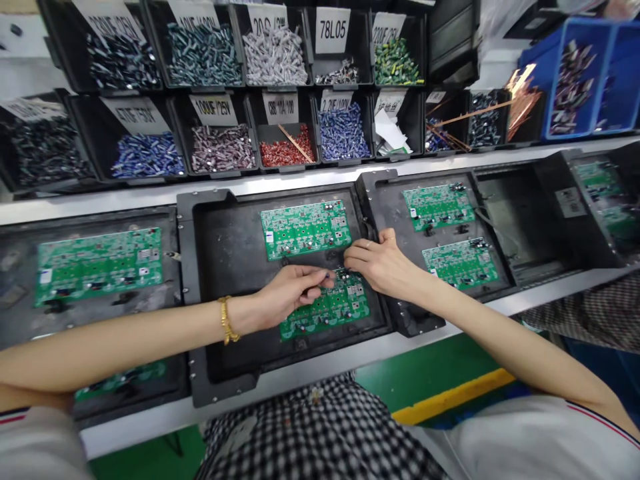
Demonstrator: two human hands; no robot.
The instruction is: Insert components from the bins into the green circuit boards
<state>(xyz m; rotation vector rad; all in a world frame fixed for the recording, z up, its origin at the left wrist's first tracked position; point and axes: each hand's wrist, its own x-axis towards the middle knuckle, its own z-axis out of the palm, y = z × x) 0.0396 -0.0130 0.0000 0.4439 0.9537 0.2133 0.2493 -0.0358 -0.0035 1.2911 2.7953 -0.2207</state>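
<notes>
A black carrier tray (pixel 220 267) in front of me holds two green circuit boards, a far one (pixel 305 229) and a near one (pixel 330 310). My left hand (pixel 290 290), with a gold bracelet on its wrist, rests over the near board's top edge with fingertips pinched on a small component, too small to identify. My right hand (pixel 377 263) comes from the right, its fingers curled and touching the same spot at the near board's top edge. The two hands' fingertips almost meet.
More black trays with green boards lie along the conveyor, left (pixel 100 263) and right (pixel 450 233). Behind stand two rows of black bins (pixel 220 143) with labelled capacitors and parts; blue bins (pixel 580 73) sit at the far right. Another person's checkered clothing (pixel 590 313) shows at right.
</notes>
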